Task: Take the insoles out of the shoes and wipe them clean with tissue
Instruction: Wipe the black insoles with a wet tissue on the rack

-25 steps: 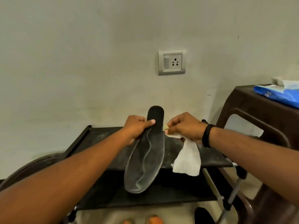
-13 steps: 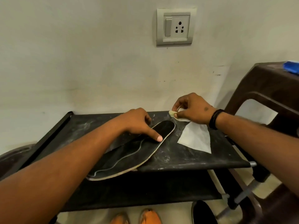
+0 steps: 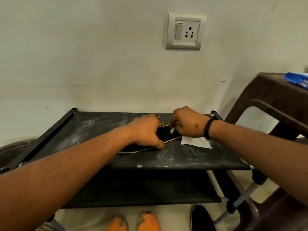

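Observation:
A black insole (image 3: 166, 134) with a pale edge lies flat on the top shelf of a black fabric shoe rack (image 3: 191, 157). My left hand (image 3: 146, 132) presses down on it, fingers over its middle, hiding much of it. My right hand (image 3: 188, 122) rests at the insole's far end, fingertips pinched on a white tissue (image 3: 195, 142) that lies flat on the shelf under my wrist. A black band circles my right wrist.
The dusty rack stands against a pale wall with a socket plate (image 3: 185, 30). A brown plastic stool (image 3: 273, 97) at the right carries a blue packet (image 3: 298, 79). Below the rack, a black shoe (image 3: 201, 217) and orange toe tips (image 3: 133, 222) show on the floor.
The insole went from held upright to lying flat on the top shelf. The tissue came down onto the shelf too, and my right hand moved in against the insole's end.

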The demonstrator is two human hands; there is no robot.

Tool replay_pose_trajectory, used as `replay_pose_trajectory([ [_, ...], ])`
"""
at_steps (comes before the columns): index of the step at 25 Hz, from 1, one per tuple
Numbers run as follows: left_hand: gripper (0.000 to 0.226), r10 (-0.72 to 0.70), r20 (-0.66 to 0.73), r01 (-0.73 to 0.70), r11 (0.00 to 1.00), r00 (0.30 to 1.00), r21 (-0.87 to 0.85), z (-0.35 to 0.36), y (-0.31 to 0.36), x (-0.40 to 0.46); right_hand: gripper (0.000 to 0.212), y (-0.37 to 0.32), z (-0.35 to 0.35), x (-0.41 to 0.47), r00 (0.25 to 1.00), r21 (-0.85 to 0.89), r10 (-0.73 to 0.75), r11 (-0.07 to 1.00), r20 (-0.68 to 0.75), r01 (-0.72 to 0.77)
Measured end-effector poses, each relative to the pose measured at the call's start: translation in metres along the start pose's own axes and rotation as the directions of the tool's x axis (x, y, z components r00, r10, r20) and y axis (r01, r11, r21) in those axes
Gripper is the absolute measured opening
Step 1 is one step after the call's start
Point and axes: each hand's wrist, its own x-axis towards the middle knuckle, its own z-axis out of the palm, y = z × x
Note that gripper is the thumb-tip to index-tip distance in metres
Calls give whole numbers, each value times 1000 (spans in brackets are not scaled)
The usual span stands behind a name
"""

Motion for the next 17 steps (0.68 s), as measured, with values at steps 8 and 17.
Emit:
replay_pose_trajectory([
  [8, 70, -20, -154, 8, 997, 988, -78, 15, -18, -7, 12, 16, 1, -15, 999, 91, 53, 994, 3, -53],
  [17, 76, 5, -139, -3, 1000, 990, 10, 31, -21, -8, 8, -2, 11, -9, 994, 239, 93, 965, 63, -105],
])
